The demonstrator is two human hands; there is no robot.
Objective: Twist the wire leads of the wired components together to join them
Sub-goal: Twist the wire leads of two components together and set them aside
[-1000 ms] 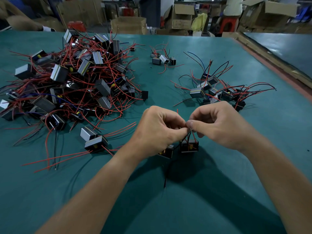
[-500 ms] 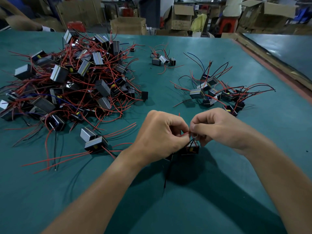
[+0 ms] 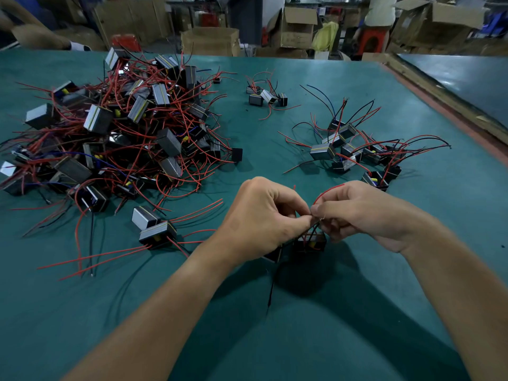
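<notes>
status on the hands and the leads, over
Left hand and right hand both pinching the wire leads, fingertips meeting. Component right under them. Nothing blocking; loose pile to the left, small group to the right.

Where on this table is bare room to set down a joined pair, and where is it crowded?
Bare mat right of the right hand, and the strip between the big pile and the right cluster. Crowded: far left.
</notes>
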